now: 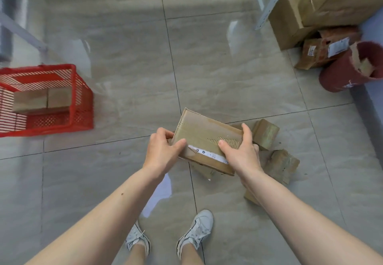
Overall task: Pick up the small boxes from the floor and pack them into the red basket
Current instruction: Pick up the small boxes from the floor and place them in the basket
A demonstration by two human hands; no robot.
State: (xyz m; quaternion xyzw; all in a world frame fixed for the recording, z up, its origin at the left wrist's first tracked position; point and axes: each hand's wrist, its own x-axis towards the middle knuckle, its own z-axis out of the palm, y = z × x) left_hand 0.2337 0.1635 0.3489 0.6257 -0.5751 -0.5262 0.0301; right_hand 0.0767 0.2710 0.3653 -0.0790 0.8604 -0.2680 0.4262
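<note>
I hold a brown cardboard box (204, 138) with a torn patch and a white label strip above the floor, at centre. My left hand (163, 150) grips its left end and my right hand (240, 150) grips its right end. Under and to the right of it, small taped boxes lie on the tiles: one (266, 134) behind my right hand, one (284, 165) to the right, and another partly hidden under the held box. The red basket (83, 107) stands at the far left with two brown boxes (41, 100) inside it.
Large cardboard cartons (323, 5) and smaller labelled parcels (319, 53) are stacked at the top right beside a dark red bucket (342, 74). Grey metal shelf legs (269, 5) stand at the top right and top left. My white shoes (194, 233) are at the bottom centre.
</note>
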